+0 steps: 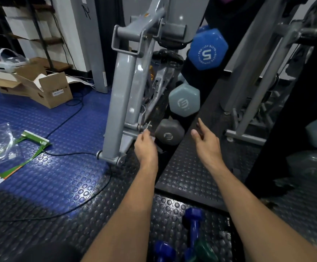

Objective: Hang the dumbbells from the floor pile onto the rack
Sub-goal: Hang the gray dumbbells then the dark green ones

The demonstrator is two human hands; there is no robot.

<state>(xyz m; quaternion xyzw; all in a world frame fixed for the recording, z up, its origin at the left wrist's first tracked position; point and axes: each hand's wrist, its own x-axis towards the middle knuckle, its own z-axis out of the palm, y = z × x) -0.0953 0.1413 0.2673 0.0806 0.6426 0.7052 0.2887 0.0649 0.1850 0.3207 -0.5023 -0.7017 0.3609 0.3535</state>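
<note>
Dumbbells (193, 226) still on the floor lie at the bottom of the view, below and behind both outstretched hands, well apart from the rack (195, 103), which already carries a blue "5" dumbbell (207, 49) at top, a pale teal one (184, 100) beneath it and a grey "3" (170, 131) lowest; the dark blue dumbbell's long axis runs roughly toward the rack, with another blue one and a green one just beside it. The left hand (146, 146), at the grey dumbbell's left side, has its fingers curled, though whether they pinch anything cannot be told; the right hand (206, 142), just right of the grey dumbbell, holds nothing, fingers straight and loosely spread. The pile sits between the forearms, slightly nearer the right. Far left of the rack, an open cardboard box (46, 89) shows contents too unclear to name
</note>
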